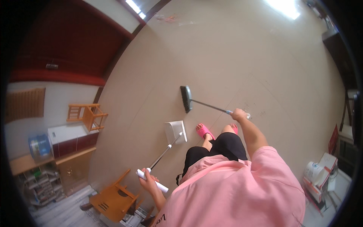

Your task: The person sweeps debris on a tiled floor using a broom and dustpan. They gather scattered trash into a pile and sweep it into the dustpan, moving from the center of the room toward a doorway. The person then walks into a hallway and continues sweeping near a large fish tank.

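Observation:
My right hand [239, 114] grips the top of a broom's thin handle. The broom [186, 99] has a grey head with dark bristles, lying on the smooth beige floor ahead of my feet. My left hand [148, 180] is closed around the white T-shaped grip of a long-handled dustpan. Its white pan [175, 132] rests on the floor, left of my pink slippers [204, 131] and nearer to me than the broom head. Dark specks of debris [261, 114] lie scattered on the floor beside and beyond my right hand.
A wooden chair [113, 201] stands close to my left hand. Farther left are a wooden stool [88, 113], a white-topped cabinet [68, 134] and a blue water bottle [39, 146]. A white bucket [313, 170] and boxes are at the right. Reddish marks [170, 18] show on the far floor.

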The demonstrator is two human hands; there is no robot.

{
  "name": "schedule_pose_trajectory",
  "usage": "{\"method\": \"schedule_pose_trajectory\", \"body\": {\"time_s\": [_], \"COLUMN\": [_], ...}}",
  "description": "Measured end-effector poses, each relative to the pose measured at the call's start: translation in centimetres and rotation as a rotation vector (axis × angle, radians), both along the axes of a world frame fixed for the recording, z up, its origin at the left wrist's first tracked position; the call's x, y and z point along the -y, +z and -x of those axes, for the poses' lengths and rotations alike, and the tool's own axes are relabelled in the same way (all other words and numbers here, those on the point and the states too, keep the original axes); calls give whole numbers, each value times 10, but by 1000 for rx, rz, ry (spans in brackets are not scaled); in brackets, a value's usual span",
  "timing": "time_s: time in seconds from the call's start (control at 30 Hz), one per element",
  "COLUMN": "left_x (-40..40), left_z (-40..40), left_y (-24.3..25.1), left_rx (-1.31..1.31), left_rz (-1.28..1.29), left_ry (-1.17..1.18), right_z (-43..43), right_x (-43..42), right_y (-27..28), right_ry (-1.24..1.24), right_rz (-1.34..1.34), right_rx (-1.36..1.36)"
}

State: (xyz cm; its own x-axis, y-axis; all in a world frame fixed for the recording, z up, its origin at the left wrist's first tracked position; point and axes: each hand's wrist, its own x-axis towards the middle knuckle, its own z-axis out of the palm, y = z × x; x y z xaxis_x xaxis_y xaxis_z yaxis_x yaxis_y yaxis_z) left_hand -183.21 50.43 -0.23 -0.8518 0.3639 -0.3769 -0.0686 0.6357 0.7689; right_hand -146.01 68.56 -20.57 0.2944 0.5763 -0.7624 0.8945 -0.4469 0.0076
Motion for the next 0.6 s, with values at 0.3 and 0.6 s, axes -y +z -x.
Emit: {"method": "schedule_pose_trajectory", "body": {"time_s": [0.3,0.6], "left_x": [-136,-192], "left_z": [-20,-41], "left_y": [16,5], "left_rx": [85,19], "left_rz": [-43,16], "left_ry": [-165,-227], "right_z": [-125,-149], "right_x": [35,70], "right_y": [55,92], "right_ry": [-504,-358], "right_rz": [137,-19], "right_rx": [188,130]}}
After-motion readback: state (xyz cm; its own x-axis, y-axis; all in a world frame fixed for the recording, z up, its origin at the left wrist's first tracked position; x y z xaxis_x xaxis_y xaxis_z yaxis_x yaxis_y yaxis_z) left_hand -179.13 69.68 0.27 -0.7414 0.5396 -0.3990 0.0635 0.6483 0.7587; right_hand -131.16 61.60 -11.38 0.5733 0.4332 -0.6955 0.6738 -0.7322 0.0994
